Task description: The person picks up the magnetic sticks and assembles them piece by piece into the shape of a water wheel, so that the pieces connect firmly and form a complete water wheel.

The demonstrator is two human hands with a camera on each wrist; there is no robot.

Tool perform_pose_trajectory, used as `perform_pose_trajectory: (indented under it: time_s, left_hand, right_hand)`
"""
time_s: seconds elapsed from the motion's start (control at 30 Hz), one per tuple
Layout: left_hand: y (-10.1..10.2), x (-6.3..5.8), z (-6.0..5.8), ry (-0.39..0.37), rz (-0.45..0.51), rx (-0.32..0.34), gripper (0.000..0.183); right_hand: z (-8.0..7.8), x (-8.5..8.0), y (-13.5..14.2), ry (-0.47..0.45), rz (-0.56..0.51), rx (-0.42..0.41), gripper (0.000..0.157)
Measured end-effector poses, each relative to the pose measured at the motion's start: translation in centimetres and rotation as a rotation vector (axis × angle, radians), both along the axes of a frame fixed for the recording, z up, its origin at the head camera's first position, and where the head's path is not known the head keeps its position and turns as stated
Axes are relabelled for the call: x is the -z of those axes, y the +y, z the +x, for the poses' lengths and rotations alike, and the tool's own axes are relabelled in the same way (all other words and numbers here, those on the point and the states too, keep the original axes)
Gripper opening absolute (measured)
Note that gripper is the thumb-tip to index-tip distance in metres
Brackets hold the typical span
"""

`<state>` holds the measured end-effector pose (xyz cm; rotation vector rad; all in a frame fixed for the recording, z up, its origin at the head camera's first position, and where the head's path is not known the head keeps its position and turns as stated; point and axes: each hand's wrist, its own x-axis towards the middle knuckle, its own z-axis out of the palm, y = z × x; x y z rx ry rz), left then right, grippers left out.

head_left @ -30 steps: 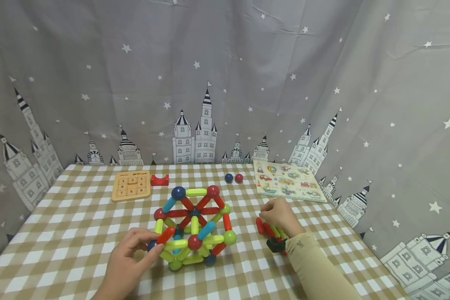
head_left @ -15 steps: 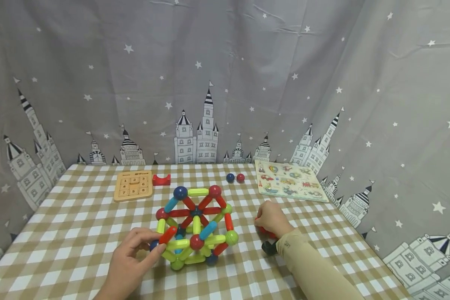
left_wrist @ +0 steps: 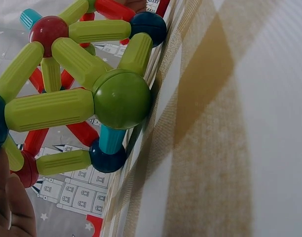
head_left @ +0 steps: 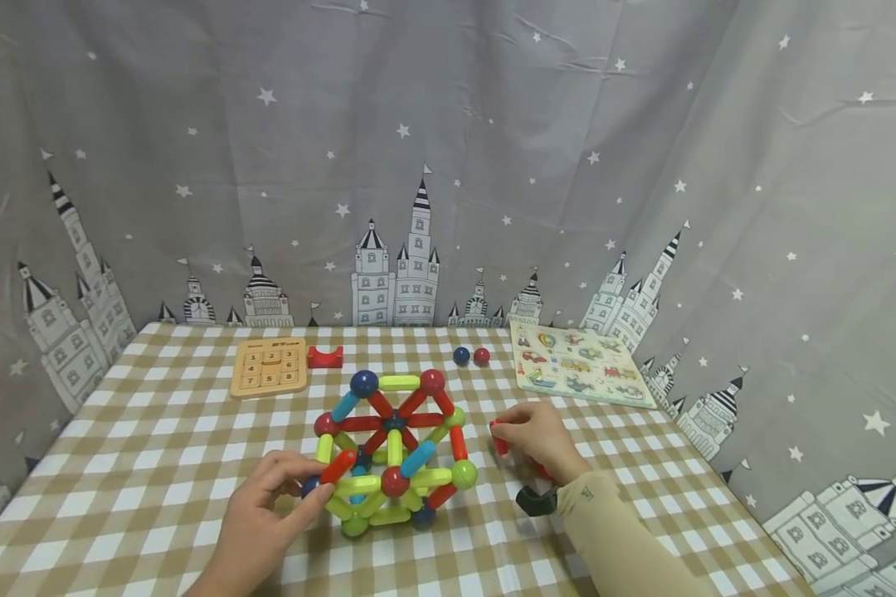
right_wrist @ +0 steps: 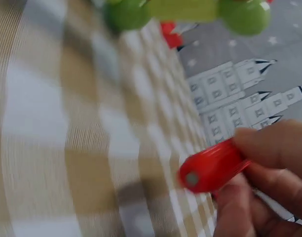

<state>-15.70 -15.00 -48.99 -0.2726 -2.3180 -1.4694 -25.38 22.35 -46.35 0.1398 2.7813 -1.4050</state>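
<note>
A frame built of magnetic rods and balls (head_left: pixel 395 481) in red, yellow-green and blue stands on the checked tablecloth. At its near left corner, my left hand (head_left: pixel 265 514) grips a dark blue ball (head_left: pixel 310 487), with a red rod rising from it beside the fingertips. My right hand (head_left: pixel 541 438), to the right of the frame, pinches a loose red magnetic rod (right_wrist: pixel 212 168) between thumb and fingers. A metal tip shows at the rod's free end in the right wrist view. Other loose rods lie mostly hidden behind the right hand, with a bit of red visible.
A wooden number puzzle (head_left: pixel 269 367) and a red arch-shaped block (head_left: pixel 324 357) lie at the back left. Behind the frame sit a loose blue ball (head_left: pixel 460 356) and a red ball (head_left: pixel 481 356). A picture board (head_left: pixel 578 365) lies at the back right.
My right hand came down over the loose rods, took hold of a red one and has moved left with it toward the frame. The left hand keeps its grip on the corner.
</note>
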Motion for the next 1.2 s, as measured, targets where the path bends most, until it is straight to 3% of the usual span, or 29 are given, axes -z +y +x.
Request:
perform_pose_trajectory:
  time_s: [0.13, 0.3, 0.37, 0.43, 0.53, 0.63, 0.8, 0.93, 1.07, 1.2]
  left_hand:
    - [0.0, -0.2, 0.0, -0.007, 0.002, 0.000, 0.017]
    - [-0.2, -0.2, 0.1, -0.003, 0.010, 0.014, 0.017]
    - [-0.4, -0.3, 0.1, 0.009, 0.013, 0.022, 0.017]
    - [-0.6, -0.4, 0.0, 0.029, 0.020, 0.026, 0.018]
    - [-0.7, -0.3, 0.0, 0.055, 0.034, 0.033, 0.018]
    - [-0.6, -0.1, 0.0, 0.069, 0.041, 0.046, 0.019]
    - [-0.2, 0.1, 0.0, 0.080, 0.028, 0.046, 0.019]
    - [-0.2, 0.1, -0.1, 0.110, 0.023, 0.052, 0.021]
    - [-0.3, 0.0, -0.1, 0.143, 0.023, 0.052, 0.022]
    - [-0.5, 0.2, 0.0, 0.127, 0.037, 0.057, 0.022]
  right_hand:
    - [0.6, -1.4, -0.5, 0.038, -0.188, 0.033, 0.023]
    - [3.3, -6.4, -3.4, 0.180, -0.312, -0.049, 0.025]
    - [4.7, -8.5, -5.6, 0.264, -0.326, -0.156, 0.025]
    - [5.7, -9.8, -8.1, 0.348, -0.300, -0.314, 0.025]
    - [6.2, -10.5, -11.2, 0.436, -0.176, -0.573, 0.026]
    - [6.4, -10.2, -13.0, 0.474, -0.023, -0.723, 0.024]
    - [6.8, -9.7, -13.5, 0.414, 0.163, -0.758, 0.021]
    - [6.9, -9.5, -13.5, 0.457, 0.256, -0.770, 0.019]
    - [6.7, -9.1, -13.7, 0.513, 0.250, -0.742, 0.019]
    - [6.6, -8.8, -13.9, 0.450, 0.225, -0.705, 0.018]
